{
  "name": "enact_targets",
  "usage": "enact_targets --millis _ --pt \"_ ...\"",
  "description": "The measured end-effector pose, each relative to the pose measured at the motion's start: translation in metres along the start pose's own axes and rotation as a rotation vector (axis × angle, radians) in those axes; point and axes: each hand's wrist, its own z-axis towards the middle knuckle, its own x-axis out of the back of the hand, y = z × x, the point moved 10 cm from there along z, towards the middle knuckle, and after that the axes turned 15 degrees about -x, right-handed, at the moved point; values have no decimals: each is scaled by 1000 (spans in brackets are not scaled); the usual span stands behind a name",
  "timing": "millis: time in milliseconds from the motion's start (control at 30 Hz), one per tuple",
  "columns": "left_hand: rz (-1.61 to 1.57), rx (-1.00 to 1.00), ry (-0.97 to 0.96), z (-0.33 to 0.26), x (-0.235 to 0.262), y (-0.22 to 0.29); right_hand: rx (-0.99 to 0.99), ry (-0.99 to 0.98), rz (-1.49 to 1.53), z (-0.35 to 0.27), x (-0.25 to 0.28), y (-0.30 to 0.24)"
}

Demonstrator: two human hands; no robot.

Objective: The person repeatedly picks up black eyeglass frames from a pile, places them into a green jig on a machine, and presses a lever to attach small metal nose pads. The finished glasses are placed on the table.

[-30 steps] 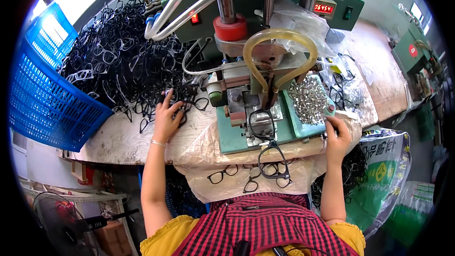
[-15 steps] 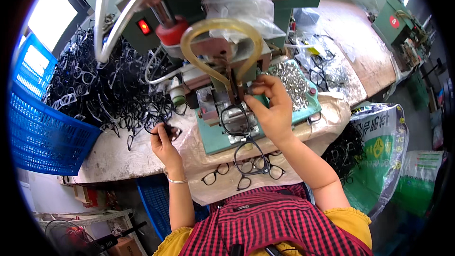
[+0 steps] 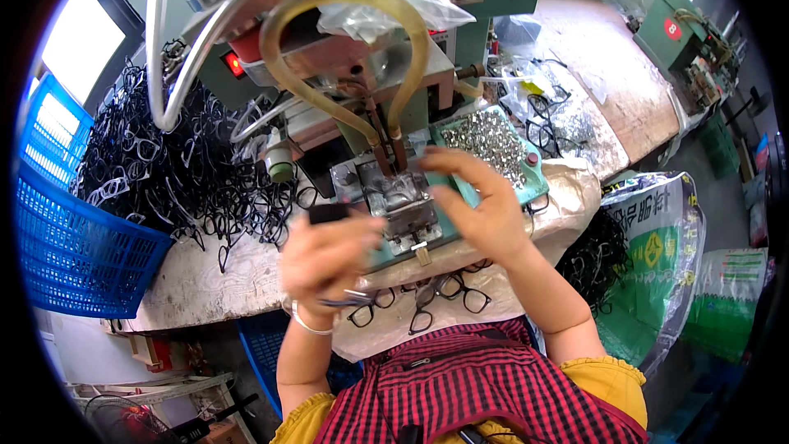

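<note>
Clearly, the green press machine (image 3: 386, 57) with its looped yellow hose (image 3: 345, 57) was the biggest thing before me, and my right hand (image 3: 481, 205) hovered at its metal fixture (image 3: 403, 197) with the fingers spread, grasping nothing that I could see. My left hand (image 3: 325, 259) was clenched around a black eyeglass frame (image 3: 329, 214), raised just left of the fixture. I judged the frame light, thin and a bit springy, best pinched at the rim beside the hinge.

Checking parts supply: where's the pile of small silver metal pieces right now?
Head view, right of centre: the silver metal pieces lie on the green tray, just beyond the right hand and right of the machine's fixture.
</note>
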Motion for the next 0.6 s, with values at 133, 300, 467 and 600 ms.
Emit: enact_targets --millis 133,300,467,600 --pt "48 -140 -260 -4 -52 10 -45 429 -859 13 69 97" --pt "69 -129 -279 -7 -53 8 60 457 -763 12 70 99" --pt "53 -98 -265 -7 -54 8 183 431 -814 50 24 77" --pt "148 -36 -363 -22 -53 17 126 423 -1028 73 6 93"
